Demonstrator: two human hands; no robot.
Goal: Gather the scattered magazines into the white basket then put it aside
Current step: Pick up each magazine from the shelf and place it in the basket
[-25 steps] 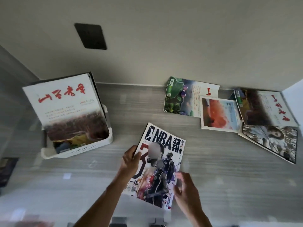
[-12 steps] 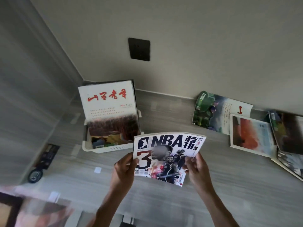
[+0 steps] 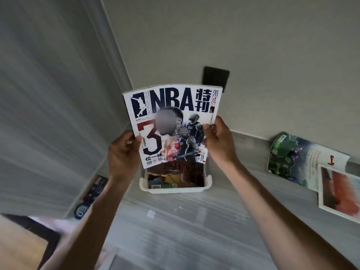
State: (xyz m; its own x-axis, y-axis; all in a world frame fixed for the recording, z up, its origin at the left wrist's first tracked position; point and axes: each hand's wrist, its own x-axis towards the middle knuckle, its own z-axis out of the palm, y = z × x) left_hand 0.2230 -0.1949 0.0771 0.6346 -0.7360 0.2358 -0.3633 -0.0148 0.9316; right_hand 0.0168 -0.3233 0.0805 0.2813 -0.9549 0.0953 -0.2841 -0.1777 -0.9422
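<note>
- NBA magazine [image 3: 173, 125] is held upright just above the white basket [image 3: 176, 189], which already holds another magazine.
- Left hand [image 3: 123, 152] and right hand [image 3: 219, 143] each pinch 1 side edge, thumbs on the cover.
- Likely light, glossy and floppy; its top bows, so gripping both edges suits lowering it.
- 2 more magazines [image 3: 303, 160] lie to the right.

Two bare forearms are showing, entering from the bottom edge. Left hand [image 3: 122, 152] and right hand [image 3: 219, 142] are wearing no gloves. No rings, watch or bands are showing on fingers or wrists. No sleeve cuff is showing on either arm as far as the frame's bottom edge; upper arms are lying out of view. Nails are appearing short, unpainted.
</note>
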